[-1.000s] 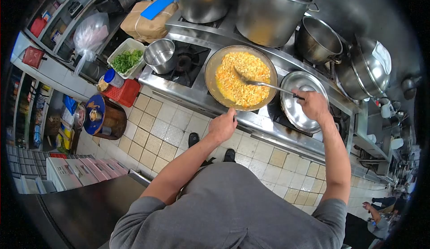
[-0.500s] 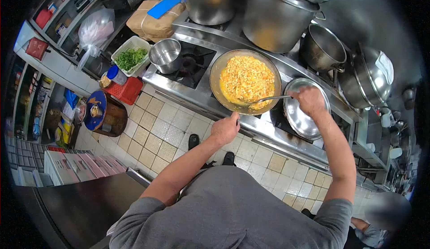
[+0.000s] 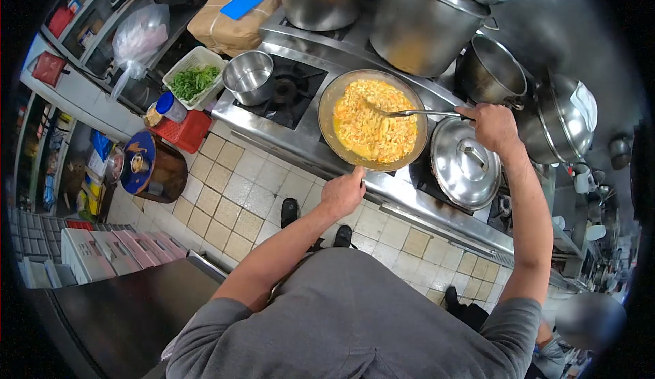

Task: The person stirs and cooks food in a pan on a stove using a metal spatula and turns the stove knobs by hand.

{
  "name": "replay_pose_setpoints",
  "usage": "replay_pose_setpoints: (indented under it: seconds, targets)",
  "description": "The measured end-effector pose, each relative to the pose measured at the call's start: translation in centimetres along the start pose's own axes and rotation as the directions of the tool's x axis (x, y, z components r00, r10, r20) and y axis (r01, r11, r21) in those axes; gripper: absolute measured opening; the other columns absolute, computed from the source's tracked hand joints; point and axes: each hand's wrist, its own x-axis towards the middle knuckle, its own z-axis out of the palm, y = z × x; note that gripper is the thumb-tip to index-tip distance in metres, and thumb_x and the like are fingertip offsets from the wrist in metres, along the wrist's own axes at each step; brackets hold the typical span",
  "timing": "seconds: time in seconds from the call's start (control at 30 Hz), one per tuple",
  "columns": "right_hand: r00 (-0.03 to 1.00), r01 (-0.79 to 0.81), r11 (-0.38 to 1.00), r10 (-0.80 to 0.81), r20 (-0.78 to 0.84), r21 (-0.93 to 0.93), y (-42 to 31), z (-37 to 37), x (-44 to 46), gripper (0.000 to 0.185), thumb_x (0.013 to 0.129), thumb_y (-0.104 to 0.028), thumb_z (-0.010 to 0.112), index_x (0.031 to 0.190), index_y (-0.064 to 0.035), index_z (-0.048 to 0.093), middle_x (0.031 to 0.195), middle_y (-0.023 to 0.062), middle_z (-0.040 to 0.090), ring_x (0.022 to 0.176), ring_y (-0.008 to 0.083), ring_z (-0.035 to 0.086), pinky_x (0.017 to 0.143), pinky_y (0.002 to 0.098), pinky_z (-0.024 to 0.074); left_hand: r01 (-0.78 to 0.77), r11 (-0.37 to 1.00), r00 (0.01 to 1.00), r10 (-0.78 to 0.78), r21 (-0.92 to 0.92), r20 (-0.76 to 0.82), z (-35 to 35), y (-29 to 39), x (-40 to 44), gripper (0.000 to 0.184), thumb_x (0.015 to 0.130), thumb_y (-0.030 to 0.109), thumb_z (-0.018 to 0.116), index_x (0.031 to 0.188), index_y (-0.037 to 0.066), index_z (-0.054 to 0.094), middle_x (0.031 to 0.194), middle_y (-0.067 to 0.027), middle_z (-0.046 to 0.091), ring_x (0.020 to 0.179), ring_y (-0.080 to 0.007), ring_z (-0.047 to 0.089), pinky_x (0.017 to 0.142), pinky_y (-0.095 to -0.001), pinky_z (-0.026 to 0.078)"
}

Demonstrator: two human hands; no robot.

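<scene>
A wide round pan (image 3: 327, 125) on the stove holds a yellow and orange chopped mixture (image 3: 376, 123). My left hand (image 3: 343, 192) is closed round the pan's handle at its near edge. Right of the pan, my right hand (image 3: 492, 126) grips the dark end of a long metal ladle (image 3: 423, 113). The ladle's bowl lies partly sunk in the mixture, left of its middle. Below my right hand sits a shiny metal lid (image 3: 464, 164) with a bar handle.
Left of the pan is an empty steel pot (image 3: 248, 79) beside a burner. Large stockpots (image 3: 423, 24) stand behind. A basket of chopped greens (image 3: 194, 82) and a red basket (image 3: 183, 130) are at the left. Another person (image 3: 549, 358) is at the lower right.
The ladle's bowl has moved from the mixture's near edge up towards its middle. My right hand has shifted right and up, uncovering the lid's handle. My left hand keeps its hold.
</scene>
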Motion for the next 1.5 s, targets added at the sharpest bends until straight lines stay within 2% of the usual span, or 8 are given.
replay_pose_setpoints:
  seconds: [0.13, 0.33, 0.47, 0.57, 0.93, 1.3, 1.37, 1.5]
  targets:
    - [0.997, -0.077, 0.988, 0.076, 0.012, 0.132, 0.4, -0.6, -1.2, 0.045, 0.090, -0.019, 0.071, 0.133, -0.0311, 0.076, 0.106, 0.0157, 0.079, 0.098, 0.0359, 0.075, 0.084, 0.0485, 0.0600, -0.013, 1.000, 1.000, 0.013, 0.009, -0.016, 0.5, -0.5, 0.0, 0.029, 0.104, 0.027, 0.062, 0.126, 0.010, 0.055, 0.093, -0.0193, 0.076, 0.088, -0.0416, 0.075, 0.077, -0.0567, 0.057]
    - [0.993, -0.021, 0.959, -0.013, 0.119, 0.284, -1.0, 0.3, -3.4, 0.040, 0.091, -0.026, 0.074, 0.131, -0.0313, 0.077, 0.111, 0.0128, 0.079, 0.101, 0.0379, 0.074, 0.087, 0.0497, 0.0592, -0.037, 0.999, 0.998, 0.037, 0.004, -0.052, 1.0, -0.7, 0.1, 0.027, 0.104, 0.028, 0.063, 0.124, 0.012, 0.054, 0.088, -0.0181, 0.075, 0.083, -0.0419, 0.074, 0.074, -0.0567, 0.057]
    - [0.955, 0.086, 0.988, -0.118, 0.273, 0.125, -3.4, 2.7, -3.0, 0.032, 0.096, -0.026, 0.070, 0.127, -0.0334, 0.078, 0.119, 0.0066, 0.078, 0.107, 0.0327, 0.075, 0.089, 0.0454, 0.0593, -0.039, 0.999, 0.998, 0.040, 0.009, -0.047, 1.1, -1.1, 0.2, 0.028, 0.104, 0.028, 0.062, 0.124, 0.011, 0.054, 0.089, -0.0189, 0.075, 0.084, -0.0426, 0.074, 0.075, -0.0574, 0.056]
    - [0.967, 0.062, 0.964, 0.006, 0.254, -0.258, -4.0, 5.3, -1.0, 0.028, 0.102, -0.020, 0.059, 0.113, -0.0332, 0.080, 0.110, 0.0063, 0.080, 0.104, 0.0243, 0.077, 0.087, 0.0415, 0.0587, -0.042, 0.999, 0.998, 0.042, 0.007, -0.055, 1.0, -1.1, 0.1, 0.028, 0.104, 0.029, 0.062, 0.124, 0.011, 0.054, 0.091, -0.0198, 0.075, 0.085, -0.0433, 0.074, 0.076, -0.0577, 0.056]
    - [0.980, 0.192, 0.882, -0.151, 0.128, -0.431, -3.3, -2.4, 2.7, 0.026, 0.096, -0.020, 0.064, 0.110, -0.0331, 0.082, 0.093, 0.0027, 0.080, 0.096, 0.0242, 0.077, 0.083, 0.0387, 0.0566, -0.014, 1.000, 1.000, 0.014, 0.004, 0.028, 0.3, -0.3, 0.2, 0.032, 0.103, 0.028, 0.061, 0.126, 0.007, 0.052, 0.094, -0.0215, 0.076, 0.090, -0.0438, 0.075, 0.079, -0.0593, 0.057]
    - [0.998, 0.044, 0.974, -0.033, 0.053, -0.221, -1.8, -4.9, 2.7, 0.042, 0.092, -0.011, 0.063, 0.122, -0.0331, 0.080, 0.099, 0.0096, 0.080, 0.095, 0.0295, 0.078, 0.083, 0.0435, 0.0613, -0.014, 1.000, 0.997, 0.015, -0.017, 0.070, 0.0, -0.3, 0.2, 0.032, 0.103, 0.027, 0.059, 0.126, 0.007, 0.051, 0.096, -0.0222, 0.076, 0.094, -0.0436, 0.074, 0.083, -0.0589, 0.056]
    - [0.999, 0.022, 0.994, -0.019, 0.034, -0.104, -0.8, -3.3, 2.8, 0.040, 0.090, -0.013, 0.065, 0.124, -0.0309, 0.080, 0.102, 0.0106, 0.080, 0.095, 0.0319, 0.078, 0.085, 0.0460, 0.0610, -0.067, 0.998, 0.998, 0.067, 0.005, 0.013, 0.7, -0.8, 0.4, 0.034, 0.103, 0.027, 0.061, 0.128, 0.007, 0.050, 0.091, -0.0195, 0.075, 0.087, -0.0400, 0.075, 0.074, -0.0562, 0.058]
    - [0.991, -0.052, 0.998, 0.047, 0.128, 0.041, -0.3, -1.9, 1.5, 0.030, 0.088, -0.023, 0.074, 0.117, -0.0225, 0.082, 0.106, 0.0168, 0.079, 0.101, 0.0366, 0.075, 0.091, 0.0493, 0.0594, 0.005, 1.000, 1.000, -0.005, 0.008, 0.013, 0.6, -1.3, 0.3, 0.035, 0.103, 0.029, 0.060, 0.129, 0.007, 0.050, 0.092, -0.0200, 0.075, 0.088, -0.0409, 0.075, 0.074, -0.0574, 0.057]
